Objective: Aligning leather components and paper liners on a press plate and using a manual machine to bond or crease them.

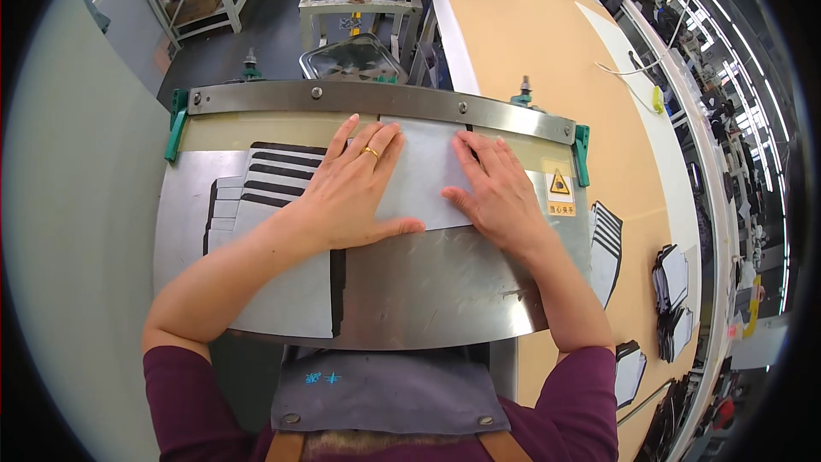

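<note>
A pale grey-white panel (425, 173) lies flat on the steel tabletop, its far edge up against the metal bar (385, 101) that spans the machine. My left hand (355, 184) rests flat with fingers stretched out, fingertips on the panel's left side near the bar and thumb pointing right along its near edge. My right hand (500, 192) is open too, its fingertips at the panel's upper right corner, where a bit of black edge shows. Partly under my left forearm sits a pile of pale panels with black stripes and black edges (282, 278).
Green brackets (178, 124) flank the bar's ends. A yellow warning label (559, 188) is on the machine's right side. Further right, a long tan table (547, 43) carries striped panels (605, 248) and several small stacks (671, 278). Behind the machine stands a stool (351, 57).
</note>
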`<state>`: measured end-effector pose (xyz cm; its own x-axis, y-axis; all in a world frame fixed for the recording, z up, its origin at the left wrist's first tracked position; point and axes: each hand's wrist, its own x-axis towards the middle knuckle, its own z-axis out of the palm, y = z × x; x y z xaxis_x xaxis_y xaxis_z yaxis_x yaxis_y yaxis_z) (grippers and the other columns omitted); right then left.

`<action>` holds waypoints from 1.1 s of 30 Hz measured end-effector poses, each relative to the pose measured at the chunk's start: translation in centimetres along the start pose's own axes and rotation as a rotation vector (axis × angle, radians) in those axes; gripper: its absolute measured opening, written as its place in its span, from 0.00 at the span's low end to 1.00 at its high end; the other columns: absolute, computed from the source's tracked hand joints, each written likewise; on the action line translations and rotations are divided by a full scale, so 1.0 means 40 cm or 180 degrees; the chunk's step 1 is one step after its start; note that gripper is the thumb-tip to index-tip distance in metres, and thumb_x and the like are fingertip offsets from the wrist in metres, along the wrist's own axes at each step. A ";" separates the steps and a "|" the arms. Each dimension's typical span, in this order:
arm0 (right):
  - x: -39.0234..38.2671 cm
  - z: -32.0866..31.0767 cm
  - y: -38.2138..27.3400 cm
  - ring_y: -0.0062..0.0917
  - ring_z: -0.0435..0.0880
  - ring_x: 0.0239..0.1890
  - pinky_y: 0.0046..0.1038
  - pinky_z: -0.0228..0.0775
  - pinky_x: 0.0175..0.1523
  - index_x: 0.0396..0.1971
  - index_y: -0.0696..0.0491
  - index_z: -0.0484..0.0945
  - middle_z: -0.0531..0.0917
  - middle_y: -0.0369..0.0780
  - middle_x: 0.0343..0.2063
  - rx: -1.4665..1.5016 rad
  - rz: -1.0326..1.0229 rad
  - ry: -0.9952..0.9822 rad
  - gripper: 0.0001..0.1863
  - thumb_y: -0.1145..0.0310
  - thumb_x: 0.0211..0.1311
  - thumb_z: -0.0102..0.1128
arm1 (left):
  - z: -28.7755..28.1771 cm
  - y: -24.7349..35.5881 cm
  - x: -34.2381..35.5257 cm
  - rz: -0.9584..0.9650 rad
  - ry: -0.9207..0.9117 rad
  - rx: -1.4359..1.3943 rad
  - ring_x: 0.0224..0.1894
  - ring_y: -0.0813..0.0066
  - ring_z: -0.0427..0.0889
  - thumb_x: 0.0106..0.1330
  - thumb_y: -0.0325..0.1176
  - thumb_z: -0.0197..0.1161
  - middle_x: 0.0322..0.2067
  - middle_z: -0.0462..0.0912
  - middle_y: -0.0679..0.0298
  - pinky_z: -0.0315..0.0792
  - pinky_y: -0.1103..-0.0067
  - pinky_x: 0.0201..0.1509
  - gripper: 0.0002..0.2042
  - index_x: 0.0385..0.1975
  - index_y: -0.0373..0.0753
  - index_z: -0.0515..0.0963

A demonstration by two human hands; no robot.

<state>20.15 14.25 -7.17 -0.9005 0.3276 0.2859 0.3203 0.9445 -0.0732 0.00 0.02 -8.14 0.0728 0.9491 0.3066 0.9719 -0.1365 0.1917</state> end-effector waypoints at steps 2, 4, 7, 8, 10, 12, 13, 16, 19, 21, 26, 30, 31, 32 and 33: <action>-0.003 -0.004 -0.004 0.38 0.69 0.63 0.43 0.53 0.72 0.61 0.62 0.68 0.71 0.46 0.59 -0.0037 -0.0040 0.0005 0.34 0.51 0.65 0.58 | 0.001 0.000 -0.007 0.0064 0.0168 -0.0021 0.68 0.52 0.60 0.57 0.67 0.60 0.60 0.66 0.45 0.41 0.59 0.76 0.47 0.58 0.22 0.66; 0.004 -0.004 -0.002 0.38 0.66 0.67 0.43 0.50 0.73 0.60 0.62 0.69 0.70 0.45 0.61 -0.0026 0.0111 -0.0234 0.34 0.50 0.65 0.58 | 0.010 -0.002 -0.010 -0.0023 0.0201 -0.0002 0.68 0.52 0.60 0.58 0.66 0.61 0.60 0.66 0.44 0.42 0.59 0.76 0.46 0.58 0.22 0.67; 0.008 0.012 0.004 0.38 0.59 0.71 0.43 0.45 0.75 0.64 0.57 0.67 0.65 0.44 0.67 0.0167 -0.0194 -0.0080 0.35 0.49 0.65 0.57 | -0.002 0.011 -0.017 -0.0143 0.0251 -0.0102 0.67 0.50 0.62 0.59 0.60 0.64 0.60 0.67 0.44 0.46 0.57 0.75 0.40 0.58 0.27 0.68; 0.014 0.013 0.005 0.38 0.59 0.71 0.43 0.45 0.75 0.64 0.57 0.67 0.65 0.44 0.67 0.0162 -0.0216 -0.0084 0.35 0.49 0.65 0.57 | -0.014 0.014 -0.016 -0.0046 0.0145 -0.0203 0.66 0.51 0.63 0.59 0.59 0.64 0.59 0.69 0.44 0.47 0.57 0.75 0.40 0.57 0.27 0.69; 0.023 0.019 0.004 0.38 0.53 0.74 0.42 0.41 0.76 0.68 0.51 0.62 0.58 0.43 0.72 0.0485 -0.0463 -0.0461 0.37 0.48 0.64 0.56 | -0.051 0.025 -0.018 0.0104 -0.0011 -0.0358 0.64 0.52 0.67 0.61 0.55 0.65 0.57 0.73 0.47 0.52 0.61 0.73 0.35 0.56 0.29 0.70; 0.008 -0.006 -0.005 0.38 0.52 0.75 0.42 0.41 0.76 0.70 0.49 0.61 0.57 0.42 0.72 0.0504 -0.0420 -0.0658 0.38 0.47 0.64 0.56 | -0.123 0.009 -0.012 -0.0127 -0.0504 -0.0548 0.63 0.52 0.68 0.62 0.53 0.65 0.57 0.74 0.48 0.55 0.63 0.71 0.33 0.56 0.30 0.71; -0.007 -0.026 -0.011 0.38 0.51 0.75 0.42 0.40 0.77 0.71 0.47 0.59 0.56 0.42 0.73 0.0504 -0.0335 -0.0832 0.39 0.47 0.64 0.56 | -0.157 0.003 -0.020 -0.0305 -0.0998 -0.0745 0.61 0.53 0.70 0.63 0.51 0.65 0.56 0.74 0.50 0.58 0.66 0.70 0.30 0.56 0.31 0.71; -0.084 -0.104 -0.027 0.38 0.51 0.75 0.44 0.39 0.76 0.71 0.48 0.59 0.57 0.42 0.73 0.0528 -0.0249 -0.1146 0.40 0.47 0.61 0.58 | -0.232 -0.013 -0.086 -0.0785 -0.0905 -0.0462 0.55 0.55 0.73 0.62 0.40 0.67 0.49 0.76 0.52 0.66 0.68 0.61 0.22 0.51 0.33 0.74; -0.186 -0.134 -0.032 0.39 0.54 0.74 0.46 0.41 0.76 0.68 0.49 0.63 0.60 0.42 0.71 0.0483 -0.0150 -0.1252 0.39 0.49 0.60 0.61 | -0.213 -0.044 -0.160 -0.1112 -0.0841 -0.0244 0.51 0.57 0.73 0.59 0.32 0.69 0.43 0.75 0.55 0.70 0.66 0.55 0.17 0.44 0.32 0.75; -0.205 -0.128 -0.038 0.39 0.57 0.73 0.46 0.43 0.75 0.66 0.50 0.66 0.62 0.43 0.70 0.0463 -0.0163 -0.1179 0.37 0.51 0.59 0.63 | -0.183 -0.055 -0.198 -0.1018 -0.0272 -0.0176 0.50 0.57 0.74 0.59 0.31 0.69 0.42 0.74 0.58 0.70 0.67 0.54 0.15 0.42 0.33 0.76; -0.109 -0.105 -0.117 0.40 0.73 0.58 0.39 0.67 0.61 0.52 0.54 0.76 0.74 0.43 0.57 0.0983 -0.0197 -0.0292 0.25 0.68 0.53 0.70 | -0.191 -0.059 -0.203 -0.0966 -0.0384 -0.0471 0.49 0.58 0.74 0.58 0.33 0.70 0.42 0.74 0.59 0.68 0.68 0.54 0.15 0.40 0.35 0.75; 0.034 -0.046 -0.225 0.38 0.77 0.48 0.35 0.71 0.52 0.49 0.54 0.77 0.77 0.42 0.49 0.2161 -0.0450 -0.0425 0.23 0.67 0.53 0.71 | -0.192 -0.066 -0.221 -0.0748 -0.0306 -0.0378 0.48 0.61 0.73 0.57 0.34 0.70 0.38 0.74 0.60 0.67 0.70 0.53 0.13 0.38 0.37 0.75; 0.064 -0.031 -0.246 0.37 0.76 0.47 0.34 0.71 0.51 0.48 0.54 0.77 0.76 0.42 0.48 0.2306 -0.0459 -0.0562 0.22 0.66 0.53 0.71 | -0.190 -0.073 -0.218 -0.0748 -0.0308 -0.0368 0.48 0.61 0.73 0.57 0.34 0.70 0.38 0.74 0.60 0.67 0.70 0.53 0.13 0.38 0.37 0.75; 0.084 -0.011 -0.257 0.37 0.76 0.47 0.34 0.71 0.51 0.48 0.54 0.77 0.76 0.42 0.48 0.2309 -0.0462 -0.0552 0.22 0.66 0.53 0.71 | -0.187 -0.082 -0.211 -0.0714 -0.0437 -0.0491 0.47 0.62 0.74 0.57 0.34 0.69 0.36 0.75 0.61 0.66 0.70 0.53 0.12 0.37 0.38 0.75; 0.104 0.015 -0.262 0.37 0.76 0.46 0.34 0.71 0.50 0.47 0.54 0.77 0.76 0.42 0.47 0.2155 -0.0564 -0.0420 0.22 0.66 0.53 0.71 | -0.189 -0.087 -0.206 -0.0686 -0.0560 -0.0600 0.46 0.62 0.74 0.57 0.33 0.69 0.34 0.75 0.62 0.66 0.71 0.52 0.11 0.36 0.39 0.76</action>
<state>12.86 5.74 -5.79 -0.9640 0.1276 0.2334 -0.0486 0.7782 -0.6262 -5.67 -9.48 -4.28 -0.0764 0.9940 0.0778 0.9118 0.0381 0.4088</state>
